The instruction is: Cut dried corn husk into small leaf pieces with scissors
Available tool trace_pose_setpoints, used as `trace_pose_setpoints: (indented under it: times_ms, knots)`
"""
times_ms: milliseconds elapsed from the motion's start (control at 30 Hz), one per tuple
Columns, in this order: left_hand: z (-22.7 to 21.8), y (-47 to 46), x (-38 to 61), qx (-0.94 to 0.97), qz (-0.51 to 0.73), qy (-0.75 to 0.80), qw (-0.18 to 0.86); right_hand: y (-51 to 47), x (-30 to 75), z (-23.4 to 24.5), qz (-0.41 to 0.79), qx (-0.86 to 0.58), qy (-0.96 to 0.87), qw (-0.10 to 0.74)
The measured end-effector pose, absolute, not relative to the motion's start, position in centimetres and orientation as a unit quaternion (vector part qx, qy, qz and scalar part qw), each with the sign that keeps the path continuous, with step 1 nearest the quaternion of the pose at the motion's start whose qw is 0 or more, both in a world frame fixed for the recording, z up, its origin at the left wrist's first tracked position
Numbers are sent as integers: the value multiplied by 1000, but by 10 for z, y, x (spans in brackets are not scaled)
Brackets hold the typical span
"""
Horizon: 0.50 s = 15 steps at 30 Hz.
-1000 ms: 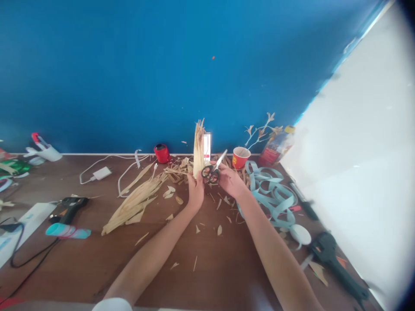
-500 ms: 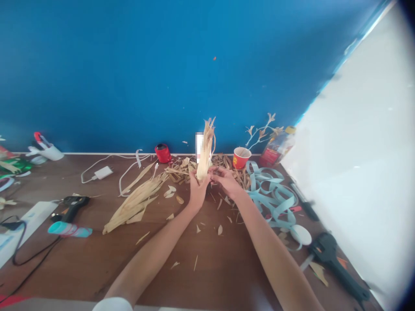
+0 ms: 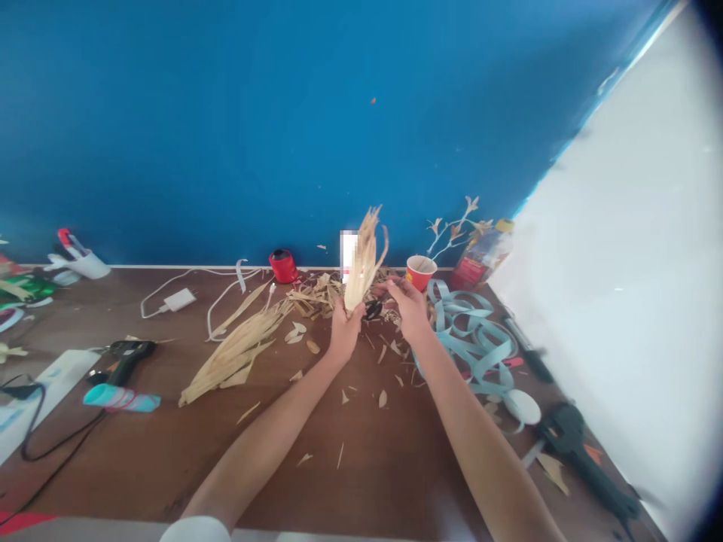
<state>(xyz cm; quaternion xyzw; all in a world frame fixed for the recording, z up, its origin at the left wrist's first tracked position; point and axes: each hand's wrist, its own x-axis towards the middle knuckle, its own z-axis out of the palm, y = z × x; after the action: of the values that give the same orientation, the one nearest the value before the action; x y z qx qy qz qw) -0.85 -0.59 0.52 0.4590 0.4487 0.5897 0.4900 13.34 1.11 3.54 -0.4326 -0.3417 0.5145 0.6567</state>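
Both hands at the husk bundle (image 3: 361, 260): my left hand (image 3: 343, 331) clamps its base upright; my right hand (image 3: 411, 307) fingers' grip unclear, seemingly teasing strands.

Two slim forearms enter from the bottom edge of the frame and reach its middle, both uncovered from elbow to wrist. The left arm comes out of a white sleeve (image 3: 195, 529), whose rounded hem shows at the lower left of centre. The left hand (image 3: 343, 331) and right hand (image 3: 411, 309) are bare.
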Motion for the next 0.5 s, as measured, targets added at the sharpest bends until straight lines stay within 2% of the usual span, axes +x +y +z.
trace_pose_setpoints:
  times_ms: [167,400,500]
  knots:
    - [7,-3,-10,417,588,410,558,10,125,32,590,-350,-300,663]
    - [11,-2,-10,360,605,373,604,14,131,20,575,-362,-296,671]
    - [11,-3,-10,343,601,358,627,13,132,13,606,-385,-312,622]
